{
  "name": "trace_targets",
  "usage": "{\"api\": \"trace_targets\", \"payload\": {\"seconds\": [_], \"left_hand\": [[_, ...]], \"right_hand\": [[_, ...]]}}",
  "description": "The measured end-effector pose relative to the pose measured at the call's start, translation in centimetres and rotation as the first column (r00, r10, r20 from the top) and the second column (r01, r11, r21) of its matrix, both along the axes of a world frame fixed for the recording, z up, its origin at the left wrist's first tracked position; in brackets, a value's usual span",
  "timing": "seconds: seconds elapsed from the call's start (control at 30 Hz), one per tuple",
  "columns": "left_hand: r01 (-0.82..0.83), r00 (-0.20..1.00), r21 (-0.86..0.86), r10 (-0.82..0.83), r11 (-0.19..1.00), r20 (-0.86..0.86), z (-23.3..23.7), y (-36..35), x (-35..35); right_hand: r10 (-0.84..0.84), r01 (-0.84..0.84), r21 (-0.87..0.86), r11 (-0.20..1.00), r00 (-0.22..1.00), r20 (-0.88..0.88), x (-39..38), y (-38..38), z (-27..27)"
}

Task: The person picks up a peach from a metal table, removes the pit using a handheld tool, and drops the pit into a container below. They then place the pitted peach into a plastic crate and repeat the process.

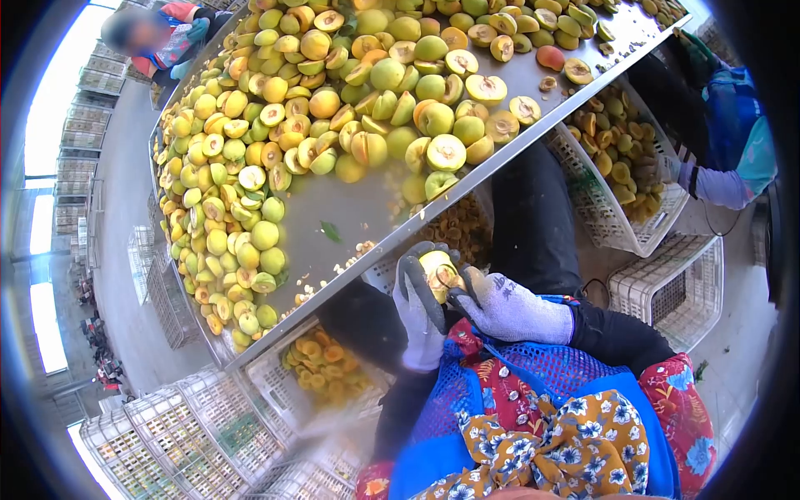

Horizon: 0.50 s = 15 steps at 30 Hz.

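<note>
Close to my body, below the table's edge, my left hand (419,310) in a grey-and-lavender glove closes round a pale yellow, apricot-like fruit (435,271). A thin curved outline, perhaps a small loop, shows on the fruit's face beside the fingertips. My right hand (517,308), gloved alike, meets the fruit from the right with its fingers closed in a pinch. Whatever lies inside that pinch is hidden. Whole and halved fruits (367,108) are heaped over the metal table (333,204) in front of me; several halves show a pit.
Under the table edge stand crates of fruit halves (327,367), with a white crate (617,200) of fruit at right. A co-worker's gloved hand (667,171) reaches there. Another person (167,37) is at the far left. Stacked crates (192,433) stand lower left; an overturned crate (671,292) lies right.
</note>
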<state>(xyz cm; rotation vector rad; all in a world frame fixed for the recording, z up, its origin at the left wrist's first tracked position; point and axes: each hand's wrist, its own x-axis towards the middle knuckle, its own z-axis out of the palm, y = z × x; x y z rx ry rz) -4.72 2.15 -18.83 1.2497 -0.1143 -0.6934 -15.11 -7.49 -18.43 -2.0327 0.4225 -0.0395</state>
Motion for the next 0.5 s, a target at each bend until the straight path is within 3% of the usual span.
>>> {"api": "trace_targets", "payload": {"seconds": [0.1,0.13,0.17,0.2,0.23,0.27,0.33,0.37,0.47,0.5], "left_hand": [[-0.034,0.999,-0.002,0.034,0.999,0.030,-1.0,0.3,-0.1],[-0.051,0.998,-0.011,0.051,0.999,0.033,-1.2,0.4,-0.2],[-0.066,0.993,0.002,0.066,0.998,0.093,-0.9,0.1,-0.4],[-0.082,0.985,0.016,0.078,0.997,0.151,-0.5,-0.1,-0.8],[-0.098,0.974,0.028,0.090,0.995,0.208,-0.2,-0.2,-1.0],[-0.063,0.977,0.011,0.059,0.998,0.205,-0.2,-0.2,-0.9],[0.000,0.980,-0.026,0.005,1.000,0.200,0.0,0.1,-0.4],[0.026,0.983,-0.019,-0.022,1.000,0.181,0.0,0.1,-0.2],[0.062,0.984,-0.003,-0.061,0.998,0.167,-0.9,0.4,0.0],[0.049,0.980,-0.001,-0.048,0.999,0.193,-1.5,0.3,-0.2]], "right_hand": [[0.095,-0.061,-0.111,0.992,0.941,0.326,0.4,0.0,-0.8],[0.013,-0.057,0.341,0.939,0.992,0.128,0.5,-0.3,0.2],[0.029,0.044,0.711,0.702,0.996,-0.090,0.6,-0.9,2.1],[0.135,0.219,0.915,0.338,0.951,-0.277,0.6,-1.3,3.1],[0.183,0.252,0.956,0.147,0.943,-0.277,0.5,-1.6,2.9],[0.168,0.206,0.977,0.051,0.963,-0.212,0.4,-1.9,2.9],[0.298,0.264,0.829,-0.494,0.946,-0.123,0.5,-2.5,1.1],[0.306,0.241,0.743,-0.625,0.951,-0.051,0.4,-2.7,0.9],[0.213,0.356,0.894,-0.270,0.928,-0.306,0.5,-2.7,2.6],[0.220,0.339,0.925,-0.173,0.929,-0.299,0.4,-2.5,2.0]]}}
